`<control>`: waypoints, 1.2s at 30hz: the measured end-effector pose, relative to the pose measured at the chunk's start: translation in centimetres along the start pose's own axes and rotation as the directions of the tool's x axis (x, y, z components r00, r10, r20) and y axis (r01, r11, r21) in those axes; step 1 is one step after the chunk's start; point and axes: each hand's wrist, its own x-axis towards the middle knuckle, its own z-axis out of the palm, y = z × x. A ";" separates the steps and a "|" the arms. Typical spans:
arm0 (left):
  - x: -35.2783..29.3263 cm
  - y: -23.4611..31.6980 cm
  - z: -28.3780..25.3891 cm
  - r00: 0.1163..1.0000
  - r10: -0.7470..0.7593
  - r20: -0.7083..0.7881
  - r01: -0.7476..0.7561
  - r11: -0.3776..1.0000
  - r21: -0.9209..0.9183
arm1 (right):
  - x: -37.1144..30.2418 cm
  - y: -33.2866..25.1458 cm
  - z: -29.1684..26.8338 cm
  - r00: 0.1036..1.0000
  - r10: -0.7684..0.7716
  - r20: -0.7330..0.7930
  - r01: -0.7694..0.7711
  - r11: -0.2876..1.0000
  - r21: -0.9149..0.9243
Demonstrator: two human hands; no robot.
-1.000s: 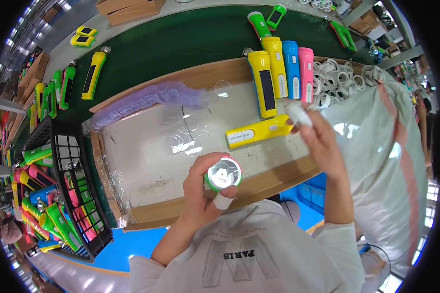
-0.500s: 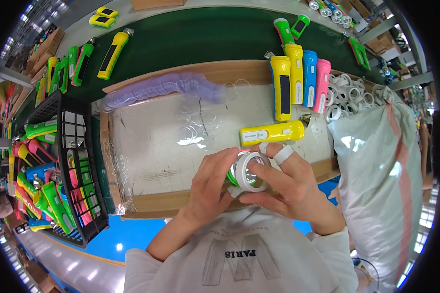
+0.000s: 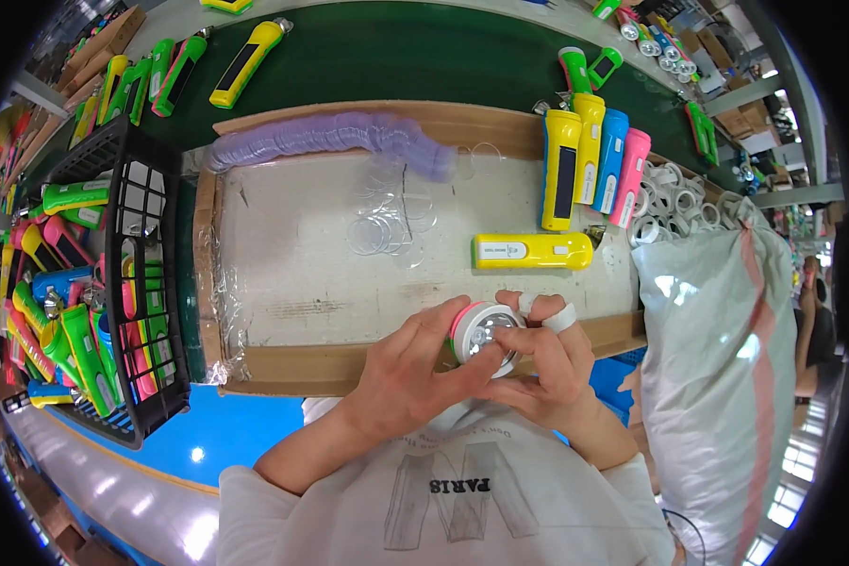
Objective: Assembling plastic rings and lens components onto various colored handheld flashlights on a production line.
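Both hands hold one flashlight head [image 3: 482,335], a round silver reflector with small bulbs and a pink rim, close to my chest. My left hand [image 3: 410,377] grips it from the left. My right hand [image 3: 547,363], with white tape on two fingers, presses on its front from the right. Just beyond them a yellow flashlight [image 3: 532,251] lies sideways on the white work board [image 3: 302,274]. Several clear round lens discs [image 3: 391,222] lie scattered mid-board, and a long purple-tinted stack of discs [image 3: 335,137] runs along the board's far edge.
Yellow, blue and pink flashlights [image 3: 594,156] stand side by side at the board's far right. A black crate [image 3: 113,283] of coloured flashlights is on the left. A pile of white rings [image 3: 674,203] and a big white sack [image 3: 726,377] are on the right. More flashlights lie on the green belt [image 3: 396,57].
My right hand came back from the far right and joined the left on the flashlight head. The part now shows a pink rim where a green one showed before.
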 end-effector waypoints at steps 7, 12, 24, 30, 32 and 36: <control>0.1 0.3 0.3 1.000 -0.018 -0.021 0.019 1.000 0.017 | 4.6 -2.6 -3.9 0.877 0.108 0.468 -0.048 0.989 -0.139; -0.5 1.3 1.3 0.987 -0.009 -0.161 0.009 1.000 -0.005 | 5.2 -2.6 -5.2 0.718 0.003 0.696 0.169 0.969 -0.179; -0.3 1.3 1.1 0.988 0.025 -0.154 -0.028 1.000 -0.013 | 3.3 -3.0 -5.0 0.720 0.229 0.656 0.098 0.901 -0.422; -0.3 1.0 1.0 0.994 0.003 -0.112 -0.004 1.000 -0.016 | 4.8 -2.6 -4.9 0.720 0.017 0.694 0.318 0.880 -0.351; -0.1 1.2 1.1 0.996 -0.012 -0.090 0.010 1.000 -0.016 | 3.5 -3.0 -5.0 0.705 0.267 0.657 0.097 0.881 -0.462; 0.0 1.1 0.9 0.998 0.019 -0.062 -0.020 1.000 -0.020 | 6.3 -1.8 -5.6 0.748 -0.105 0.655 0.375 0.881 -0.288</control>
